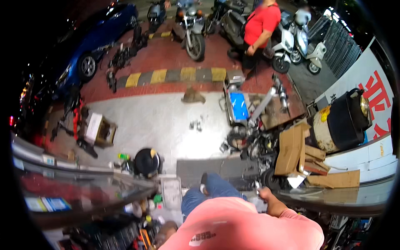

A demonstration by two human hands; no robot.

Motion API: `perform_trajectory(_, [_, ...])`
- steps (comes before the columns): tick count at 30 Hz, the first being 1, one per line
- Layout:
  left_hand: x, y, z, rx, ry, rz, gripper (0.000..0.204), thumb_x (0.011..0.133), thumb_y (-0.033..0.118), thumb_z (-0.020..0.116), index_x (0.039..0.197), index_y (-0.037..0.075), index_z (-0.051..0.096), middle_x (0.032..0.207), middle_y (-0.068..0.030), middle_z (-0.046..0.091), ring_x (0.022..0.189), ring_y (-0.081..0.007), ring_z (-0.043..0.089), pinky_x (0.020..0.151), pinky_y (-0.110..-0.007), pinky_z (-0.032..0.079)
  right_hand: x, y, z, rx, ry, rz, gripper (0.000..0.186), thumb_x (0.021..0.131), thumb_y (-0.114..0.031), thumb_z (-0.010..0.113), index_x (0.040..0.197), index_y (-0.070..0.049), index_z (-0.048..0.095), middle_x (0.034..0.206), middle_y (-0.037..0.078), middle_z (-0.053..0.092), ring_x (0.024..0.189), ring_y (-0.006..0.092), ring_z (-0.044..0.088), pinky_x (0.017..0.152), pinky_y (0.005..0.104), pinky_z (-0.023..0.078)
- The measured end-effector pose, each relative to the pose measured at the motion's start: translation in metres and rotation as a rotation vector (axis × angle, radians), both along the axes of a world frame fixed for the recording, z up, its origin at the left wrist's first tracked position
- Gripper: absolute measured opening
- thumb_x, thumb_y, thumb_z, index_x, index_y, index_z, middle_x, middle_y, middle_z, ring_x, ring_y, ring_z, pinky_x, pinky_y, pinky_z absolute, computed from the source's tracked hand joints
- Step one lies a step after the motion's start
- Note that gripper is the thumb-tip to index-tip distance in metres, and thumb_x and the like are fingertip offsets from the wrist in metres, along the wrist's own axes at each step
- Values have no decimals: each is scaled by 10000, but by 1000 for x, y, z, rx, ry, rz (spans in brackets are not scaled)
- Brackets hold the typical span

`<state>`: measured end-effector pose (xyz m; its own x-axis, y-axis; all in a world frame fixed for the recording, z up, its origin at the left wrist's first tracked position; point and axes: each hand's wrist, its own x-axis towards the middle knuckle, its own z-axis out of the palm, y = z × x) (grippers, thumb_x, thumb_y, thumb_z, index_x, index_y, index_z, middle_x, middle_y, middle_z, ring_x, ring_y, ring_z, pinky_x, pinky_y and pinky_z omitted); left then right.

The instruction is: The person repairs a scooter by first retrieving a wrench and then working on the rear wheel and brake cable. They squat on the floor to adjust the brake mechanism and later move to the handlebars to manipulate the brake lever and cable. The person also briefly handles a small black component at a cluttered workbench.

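Note:
My right hand (263, 192) is out at my right side, closed on a small silver metal object (258, 185), too small to identify clearly. My left hand (166, 231) is low at my left, partly hidden by my pink shirt, beside dark tools and cases (121, 233); its fingers cannot be made out. My legs in blue jeans are over a step by a grey mat (216, 166). A black round container (146, 162) stands ahead to the left, and a pile of metal parts (246, 141) lies ahead to the right.
A person in red (260, 27) stands among parked scooters (298, 46) beyond a cart with a blue top (238, 104). A blue car (96, 37), striped bump (187, 74) and wooden crate (104, 129) are farther left. Cardboard (289, 146) and a drum (341, 123) crowd the right.

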<state>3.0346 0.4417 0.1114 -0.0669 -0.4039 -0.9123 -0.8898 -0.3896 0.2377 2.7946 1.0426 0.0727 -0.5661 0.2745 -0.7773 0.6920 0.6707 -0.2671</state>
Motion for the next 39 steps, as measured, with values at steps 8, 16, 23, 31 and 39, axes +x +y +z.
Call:
perform_trajectory(8, [-299, -111, -1, -94, 74, -37, 389, 909, 371, 639, 761, 14, 588, 572, -57, 474, 528, -182, 418, 509, -378, 356, -433, -330, 290, -505, 688, 347, 389, 959, -339, 635, 1188, -25, 634, 944, 108, 693, 829, 179, 650, 744, 335, 519])
perform_trajectory(16, [-701, -291, -5, -568, 531, -334, 449, 925, 385, 648, 765, -24, 559, 581, -76, 469, 588, -189, 424, 568, -382, 382, -602, -340, 141, 38, 785, -23, 368, 889, -357, 684, 1039, -20, 697, 888, 168, 721, 832, 278, 701, 753, 395, 522])
perform_trajectory(23, [-1093, -329, 194, -932, 1002, -754, 563, 974, 395, 608, 668, -23, 385, 628, -66, 303, 631, -158, 313, 546, -410, 311, -658, -317, 112, -135, 594, -566, 299, 891, -292, 695, 856, 4, 681, 778, 124, 705, 760, 206, 677, 720, 370, 513])
perform_trajectory(31, [-1260, -299, 80, -485, 680, -814, 599, 979, 489, 581, 560, 73, 481, 498, -2, 434, 428, -141, 395, 424, -363, 339, -917, -327, 98, 88, 556, -308, 369, 889, -366, 679, 1024, -24, 723, 987, 207, 724, 942, 320, 702, 836, 399, 523])
perform_trajectory(39, [-1240, -345, -14, -137, -152, -710, 612, 976, 570, 492, 716, 32, 627, 549, -74, 563, 419, -225, 517, 432, -396, 435, -1119, -354, 168, -82, 546, -251, 364, 897, -314, 670, 1130, -35, 700, 1006, 150, 735, 923, 262, 702, 870, 356, 526])
